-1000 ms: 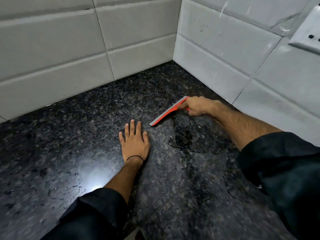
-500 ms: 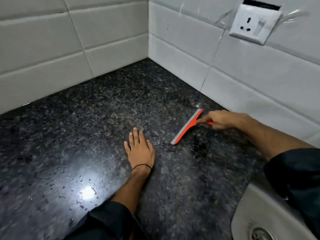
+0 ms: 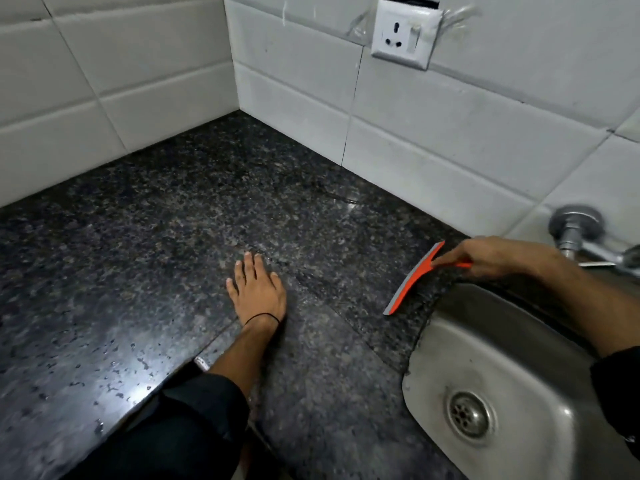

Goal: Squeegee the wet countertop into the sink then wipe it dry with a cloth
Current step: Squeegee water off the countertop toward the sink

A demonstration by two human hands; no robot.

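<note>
My right hand grips the handle of an orange squeegee with a grey blade. The blade rests on the dark speckled granite countertop, just left of the steel sink. Flat on the countertop, palm down with fingers apart, lies my left hand, well left of the squeegee. Water droplets dot the shiny near-left part of the counter. No cloth is in view.
White tiled walls meet in a corner at the back. A wall socket sits on the right wall above the counter. A metal tap juts from the wall over the sink. The sink drain shows at lower right.
My right hand has dragged the squeegee rightward across the counter to the sink's edge. The view has swung right, bringing the sink and tap in. My left hand stays flat.
</note>
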